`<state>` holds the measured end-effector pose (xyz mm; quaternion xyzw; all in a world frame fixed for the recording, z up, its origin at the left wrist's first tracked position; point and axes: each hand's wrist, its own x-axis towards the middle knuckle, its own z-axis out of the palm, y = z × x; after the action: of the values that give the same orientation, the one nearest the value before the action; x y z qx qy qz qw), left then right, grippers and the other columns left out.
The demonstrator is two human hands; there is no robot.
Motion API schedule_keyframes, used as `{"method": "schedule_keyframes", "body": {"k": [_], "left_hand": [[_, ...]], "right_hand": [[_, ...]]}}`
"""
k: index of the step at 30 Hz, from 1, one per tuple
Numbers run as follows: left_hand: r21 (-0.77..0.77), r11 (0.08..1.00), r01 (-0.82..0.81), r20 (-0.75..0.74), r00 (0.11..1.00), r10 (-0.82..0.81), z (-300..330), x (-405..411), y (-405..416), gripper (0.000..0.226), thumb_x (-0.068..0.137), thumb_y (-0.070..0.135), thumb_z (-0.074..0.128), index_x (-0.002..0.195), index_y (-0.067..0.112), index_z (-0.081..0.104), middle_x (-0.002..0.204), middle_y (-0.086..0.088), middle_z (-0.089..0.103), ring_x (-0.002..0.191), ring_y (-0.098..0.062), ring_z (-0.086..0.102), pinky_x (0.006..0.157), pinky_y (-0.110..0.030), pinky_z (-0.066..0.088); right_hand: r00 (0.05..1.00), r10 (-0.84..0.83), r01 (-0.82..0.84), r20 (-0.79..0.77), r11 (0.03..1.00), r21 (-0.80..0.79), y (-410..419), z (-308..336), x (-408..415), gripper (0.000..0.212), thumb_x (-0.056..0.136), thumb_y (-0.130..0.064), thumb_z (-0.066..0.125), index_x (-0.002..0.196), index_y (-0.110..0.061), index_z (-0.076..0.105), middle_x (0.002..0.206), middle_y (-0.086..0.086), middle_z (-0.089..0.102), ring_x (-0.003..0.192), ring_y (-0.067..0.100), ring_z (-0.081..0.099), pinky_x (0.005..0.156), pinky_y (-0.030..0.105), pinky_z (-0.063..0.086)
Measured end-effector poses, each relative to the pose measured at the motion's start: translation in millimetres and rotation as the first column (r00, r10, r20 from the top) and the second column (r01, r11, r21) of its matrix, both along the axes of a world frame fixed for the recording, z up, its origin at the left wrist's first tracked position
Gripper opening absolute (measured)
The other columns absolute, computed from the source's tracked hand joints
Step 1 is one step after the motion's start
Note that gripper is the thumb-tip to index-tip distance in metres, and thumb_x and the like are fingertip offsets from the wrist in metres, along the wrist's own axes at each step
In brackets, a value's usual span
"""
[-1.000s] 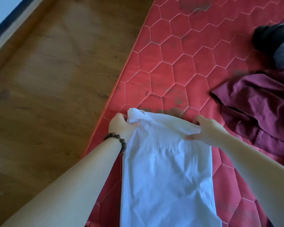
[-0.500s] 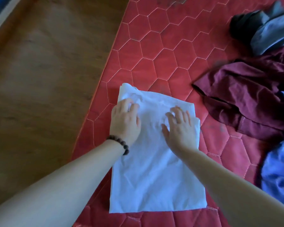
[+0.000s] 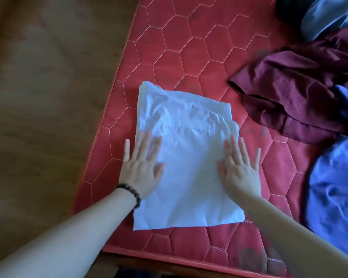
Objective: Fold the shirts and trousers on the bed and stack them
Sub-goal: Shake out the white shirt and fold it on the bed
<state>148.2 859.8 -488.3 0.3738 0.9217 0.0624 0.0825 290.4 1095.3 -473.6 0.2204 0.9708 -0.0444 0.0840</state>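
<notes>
Both hands lie flat on a folded white garment (image 3: 187, 157) spread near the left edge and near corner of the red quilted mattress (image 3: 199, 53). The left hand (image 3: 141, 167), with a dark beaded bracelet (image 3: 131, 193) at its wrist, has straight, spread fingers pressing the garment's left side, its outer fingers reaching past the cloth edge onto the mattress. The right hand (image 3: 241, 167) is likewise flat and released, fingers fanned, resting on the garment's right edge. Neither hand grasps anything. To the right, apart from the white piece, lie a crumpled maroon garment (image 3: 301, 93), a blue garment (image 3: 335, 187) and a grey garment (image 3: 325, 15). A wooden floor (image 3: 48, 97) runs alongside the mattress.
</notes>
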Motion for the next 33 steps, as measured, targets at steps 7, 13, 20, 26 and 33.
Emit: {"method": "schedule_keyframes", "body": {"k": [7, 13, 20, 26, 33], "left_hand": [[-0.074, 0.882, 0.466, -0.012, 0.884, -0.468, -2, 37, -45, 0.056, 0.095, 0.039, 0.034, 0.149, 0.024, 0.031, 0.158, -0.004, 0.024, 0.146, -0.028, 0.019, 0.114, -0.051, 0.021], [-0.084, 0.88, 0.468, -0.074, 0.877, -0.474, 13, -1, -74, 0.078, 0.074, -0.009, 0.024, 0.147, 0.015, 0.036, 0.156, -0.005, 0.029, 0.145, -0.027, 0.022, 0.119, -0.045, 0.011], [0.044, 0.867, 0.496, -0.014, 0.868, -0.496, 22, 11, -50, 0.082, 0.067, -0.021, 0.027, 0.14, 0.013, 0.048, 0.148, -0.006, 0.041, 0.139, -0.032, 0.033, 0.118, -0.044, 0.022], [0.222, 0.965, -0.137, 0.704, 0.707, -0.062, 55, -3, -36, 0.023, 0.087, 0.011, 0.064, 0.107, 0.011, 0.075, 0.126, -0.007, 0.064, 0.12, -0.006, 0.057, 0.106, -0.021, 0.039], [0.254, 0.565, -0.785, 0.812, 0.491, 0.316, 65, -69, 14, 0.03, 0.08, 0.047, 0.062, 0.091, 0.019, 0.067, 0.095, -0.003, 0.072, 0.089, -0.018, 0.066, 0.082, -0.038, 0.052]], "right_hand": [[0.905, 0.42, -0.413, 0.067, 0.905, -0.097, -11, -5, 50, 0.056, 0.097, -0.044, 0.028, 0.152, -0.031, 0.021, 0.158, -0.006, 0.021, 0.146, 0.02, 0.019, 0.115, 0.058, 0.018], [0.909, 0.414, -0.413, 0.059, 0.91, -0.024, 54, 13, 85, 0.095, 0.074, -0.001, 0.051, 0.154, -0.03, 0.007, 0.161, -0.001, 0.014, 0.148, 0.022, 0.015, 0.118, 0.047, 0.005], [0.773, 0.634, -0.634, 0.012, 0.773, -0.004, 36, 8, 56, 0.089, 0.07, -0.002, 0.076, 0.146, -0.027, 0.038, 0.154, 0.003, 0.032, 0.14, 0.029, 0.031, 0.112, 0.058, 0.025], [0.948, 0.302, -0.305, -0.104, 0.757, -0.578, 33, 37, 44, 0.045, 0.082, -0.003, 0.061, 0.122, -0.025, 0.064, 0.137, -0.015, 0.053, 0.137, 0.01, 0.039, 0.119, 0.038, 0.02], [0.863, -0.503, 0.175, 0.039, 0.227, -0.958, 42, 68, -40, 0.028, 0.09, -0.051, 0.055, 0.087, -0.029, 0.072, 0.087, -0.016, 0.072, 0.078, 0.002, 0.066, 0.073, 0.019, 0.049]]}}
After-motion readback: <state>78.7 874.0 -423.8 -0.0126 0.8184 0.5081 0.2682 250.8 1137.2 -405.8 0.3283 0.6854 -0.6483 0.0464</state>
